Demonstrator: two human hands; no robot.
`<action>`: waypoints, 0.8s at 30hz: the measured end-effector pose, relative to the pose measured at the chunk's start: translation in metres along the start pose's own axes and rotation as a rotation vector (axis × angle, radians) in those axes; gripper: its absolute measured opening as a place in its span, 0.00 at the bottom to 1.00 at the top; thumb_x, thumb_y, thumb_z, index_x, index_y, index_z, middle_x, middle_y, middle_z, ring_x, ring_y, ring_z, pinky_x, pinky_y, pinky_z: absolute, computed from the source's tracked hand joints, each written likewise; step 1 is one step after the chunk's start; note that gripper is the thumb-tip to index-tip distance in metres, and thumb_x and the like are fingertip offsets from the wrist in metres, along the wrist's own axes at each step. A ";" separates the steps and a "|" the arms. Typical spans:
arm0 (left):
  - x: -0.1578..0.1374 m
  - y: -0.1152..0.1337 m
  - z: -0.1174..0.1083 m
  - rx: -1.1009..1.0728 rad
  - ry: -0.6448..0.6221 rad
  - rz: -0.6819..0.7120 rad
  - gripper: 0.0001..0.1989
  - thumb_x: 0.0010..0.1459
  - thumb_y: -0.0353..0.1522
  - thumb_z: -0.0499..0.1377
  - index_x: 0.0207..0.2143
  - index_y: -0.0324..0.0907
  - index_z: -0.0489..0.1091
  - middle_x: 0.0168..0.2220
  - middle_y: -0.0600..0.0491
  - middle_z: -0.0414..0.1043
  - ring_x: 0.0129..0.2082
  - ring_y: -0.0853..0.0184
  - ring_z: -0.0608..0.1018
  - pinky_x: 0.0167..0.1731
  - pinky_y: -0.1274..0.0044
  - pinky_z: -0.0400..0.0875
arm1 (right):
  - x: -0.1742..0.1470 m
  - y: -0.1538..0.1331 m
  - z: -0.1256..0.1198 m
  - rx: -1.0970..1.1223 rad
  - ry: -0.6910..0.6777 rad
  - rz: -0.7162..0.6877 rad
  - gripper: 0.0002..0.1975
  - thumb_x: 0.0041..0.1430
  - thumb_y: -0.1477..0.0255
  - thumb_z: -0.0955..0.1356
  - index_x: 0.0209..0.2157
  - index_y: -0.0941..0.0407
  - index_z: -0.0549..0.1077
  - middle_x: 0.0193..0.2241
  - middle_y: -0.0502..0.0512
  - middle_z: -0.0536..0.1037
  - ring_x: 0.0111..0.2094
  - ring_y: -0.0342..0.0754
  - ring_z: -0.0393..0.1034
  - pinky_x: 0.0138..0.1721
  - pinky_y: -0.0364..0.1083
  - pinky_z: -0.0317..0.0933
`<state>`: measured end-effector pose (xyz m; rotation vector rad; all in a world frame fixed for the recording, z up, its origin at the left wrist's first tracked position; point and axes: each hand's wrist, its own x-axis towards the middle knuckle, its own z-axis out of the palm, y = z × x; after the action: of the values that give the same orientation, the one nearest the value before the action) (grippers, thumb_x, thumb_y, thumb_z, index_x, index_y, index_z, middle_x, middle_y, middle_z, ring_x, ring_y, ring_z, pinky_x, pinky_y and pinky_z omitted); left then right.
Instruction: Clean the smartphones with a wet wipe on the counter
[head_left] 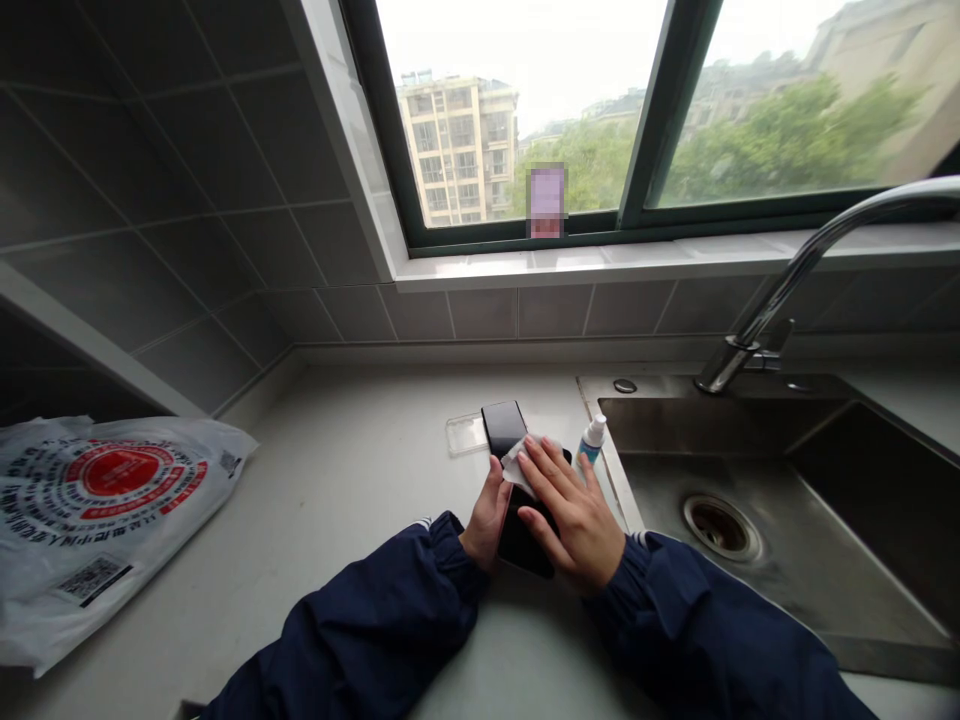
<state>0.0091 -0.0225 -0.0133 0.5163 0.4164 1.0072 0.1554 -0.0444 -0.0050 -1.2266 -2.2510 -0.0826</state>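
My left hand (pixel 487 515) grips the left edge of a dark smartphone (pixel 525 545) above the counter. Across its screen lies my right hand (pixel 574 500), pressing a white wipe (pixel 517 470) onto the upper part with its fingers stretched out. Just beyond, a second dark phone (pixel 502 425) rests on the counter, partly covered by the wipe and my hand. A clear phone case (pixel 465 435) is beside that phone on the left. To the right of my fingers stands a small spray bottle (pixel 592 440) with a white cap and blue label.
A stainless sink (pixel 802 560) with a curved chrome faucet (pixel 780 280) takes up the right side. On the left, a white plastic bag (pixel 112 510) with red and black print lies on the counter (pixel 337 460). A window (pixel 600 120) is ahead.
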 end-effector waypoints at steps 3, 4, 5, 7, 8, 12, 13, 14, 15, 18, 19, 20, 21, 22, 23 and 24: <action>0.000 0.000 0.000 -0.006 -0.008 -0.012 0.28 0.64 0.49 0.51 0.54 0.39 0.73 0.57 0.47 0.71 0.67 0.57 0.59 0.68 0.69 0.45 | 0.000 0.000 0.000 0.007 -0.002 0.005 0.30 0.70 0.64 0.58 0.69 0.54 0.48 0.68 0.58 0.51 0.69 0.61 0.45 0.63 0.68 0.45; 0.000 0.000 0.000 -0.010 -0.014 -0.017 0.29 0.63 0.50 0.51 0.54 0.39 0.73 0.57 0.47 0.71 0.67 0.57 0.59 0.68 0.69 0.45 | 0.000 0.000 0.000 0.010 -0.001 0.006 0.30 0.69 0.64 0.58 0.69 0.54 0.48 0.68 0.58 0.52 0.69 0.61 0.45 0.63 0.68 0.45; 0.001 0.000 0.000 -0.011 -0.018 -0.019 0.29 0.63 0.50 0.51 0.54 0.38 0.72 0.57 0.46 0.71 0.67 0.57 0.59 0.68 0.69 0.44 | 0.000 0.000 0.000 0.012 0.000 0.008 0.30 0.69 0.64 0.59 0.69 0.54 0.48 0.68 0.58 0.52 0.69 0.61 0.45 0.63 0.68 0.45; 0.001 0.001 0.000 -0.010 -0.016 -0.016 0.29 0.63 0.50 0.52 0.55 0.38 0.72 0.58 0.46 0.70 0.67 0.56 0.58 0.68 0.69 0.43 | -0.001 -0.001 0.000 0.014 0.001 0.008 0.30 0.69 0.64 0.59 0.69 0.54 0.48 0.68 0.58 0.52 0.69 0.60 0.45 0.64 0.68 0.45; 0.001 0.001 0.000 -0.006 -0.013 -0.011 0.29 0.63 0.50 0.52 0.56 0.38 0.71 0.58 0.46 0.70 0.67 0.56 0.58 0.68 0.69 0.43 | -0.001 -0.001 0.000 0.015 0.002 0.009 0.30 0.69 0.64 0.59 0.69 0.54 0.48 0.68 0.58 0.52 0.69 0.60 0.46 0.64 0.68 0.45; -0.001 0.002 0.004 -0.020 -0.017 -0.039 0.32 0.62 0.51 0.51 0.60 0.39 0.67 0.60 0.46 0.67 0.68 0.56 0.56 0.68 0.68 0.43 | 0.000 0.000 -0.001 0.014 0.020 0.027 0.31 0.70 0.64 0.58 0.69 0.54 0.46 0.68 0.60 0.52 0.69 0.61 0.45 0.64 0.68 0.45; -0.002 0.002 0.006 -0.031 -0.024 -0.056 0.33 0.62 0.52 0.51 0.60 0.39 0.66 0.61 0.46 0.67 0.68 0.56 0.56 0.68 0.68 0.43 | 0.001 0.000 -0.002 0.014 0.027 0.040 0.31 0.70 0.63 0.58 0.70 0.54 0.45 0.68 0.60 0.51 0.69 0.61 0.45 0.63 0.68 0.46; -0.003 0.002 0.008 -0.042 -0.036 -0.069 0.34 0.62 0.52 0.50 0.61 0.39 0.65 0.61 0.46 0.66 0.68 0.56 0.56 0.68 0.67 0.43 | 0.001 0.001 -0.002 0.015 0.032 0.053 0.31 0.70 0.63 0.58 0.70 0.54 0.45 0.69 0.59 0.50 0.69 0.61 0.44 0.63 0.68 0.47; -0.004 0.002 0.010 -0.049 -0.049 -0.072 0.34 0.62 0.52 0.50 0.61 0.39 0.65 0.62 0.46 0.65 0.68 0.55 0.56 0.68 0.67 0.43 | 0.001 0.001 -0.003 0.016 0.037 0.063 0.31 0.70 0.63 0.58 0.70 0.53 0.44 0.69 0.59 0.50 0.69 0.61 0.44 0.62 0.69 0.47; -0.005 0.002 0.012 -0.049 -0.072 -0.051 0.33 0.62 0.52 0.51 0.61 0.39 0.66 0.62 0.45 0.65 0.68 0.55 0.56 0.68 0.67 0.44 | 0.002 0.002 -0.003 0.023 0.037 0.070 0.32 0.70 0.63 0.58 0.70 0.54 0.42 0.69 0.60 0.49 0.69 0.62 0.42 0.62 0.69 0.48; -0.005 0.002 0.012 -0.048 -0.069 -0.049 0.33 0.62 0.52 0.52 0.60 0.39 0.67 0.62 0.45 0.65 0.68 0.55 0.56 0.68 0.67 0.44 | 0.002 0.002 -0.003 0.025 0.032 0.061 0.33 0.70 0.63 0.58 0.70 0.54 0.42 0.69 0.61 0.49 0.69 0.62 0.42 0.62 0.69 0.47; -0.005 0.002 0.012 -0.048 -0.059 -0.049 0.33 0.62 0.52 0.52 0.59 0.39 0.68 0.61 0.45 0.66 0.68 0.55 0.56 0.68 0.67 0.44 | 0.002 0.002 -0.003 0.026 0.025 0.047 0.33 0.69 0.63 0.58 0.70 0.54 0.42 0.69 0.61 0.49 0.69 0.63 0.42 0.62 0.70 0.46; -0.005 0.002 0.011 -0.046 -0.048 -0.044 0.32 0.62 0.51 0.51 0.58 0.39 0.69 0.60 0.45 0.67 0.68 0.56 0.57 0.67 0.68 0.44 | 0.002 0.001 -0.003 0.027 0.018 0.030 0.33 0.69 0.63 0.59 0.70 0.55 0.42 0.69 0.61 0.49 0.69 0.63 0.42 0.63 0.70 0.44; -0.004 0.002 0.011 -0.048 -0.037 -0.037 0.31 0.63 0.51 0.51 0.57 0.38 0.70 0.59 0.45 0.68 0.68 0.56 0.57 0.67 0.68 0.45 | 0.002 0.000 -0.003 0.027 0.008 0.008 0.33 0.69 0.63 0.59 0.70 0.55 0.43 0.69 0.61 0.50 0.69 0.63 0.42 0.64 0.70 0.42; -0.004 0.002 0.011 -0.054 -0.030 -0.026 0.30 0.64 0.50 0.50 0.56 0.38 0.71 0.58 0.45 0.69 0.67 0.57 0.58 0.67 0.68 0.45 | 0.001 -0.001 -0.004 0.029 -0.002 -0.017 0.33 0.69 0.62 0.60 0.70 0.55 0.44 0.68 0.61 0.50 0.69 0.62 0.42 0.64 0.70 0.39; -0.004 0.001 0.011 -0.067 -0.030 -0.025 0.30 0.64 0.49 0.49 0.55 0.38 0.71 0.58 0.45 0.70 0.67 0.57 0.59 0.67 0.68 0.45 | 0.001 -0.002 -0.004 0.031 -0.013 -0.042 0.33 0.68 0.62 0.60 0.70 0.55 0.45 0.68 0.61 0.51 0.69 0.62 0.42 0.65 0.70 0.36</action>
<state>0.0125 -0.0274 -0.0034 0.4640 0.3601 0.9854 0.1553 -0.0459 -0.0011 -1.1666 -2.2813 -0.0559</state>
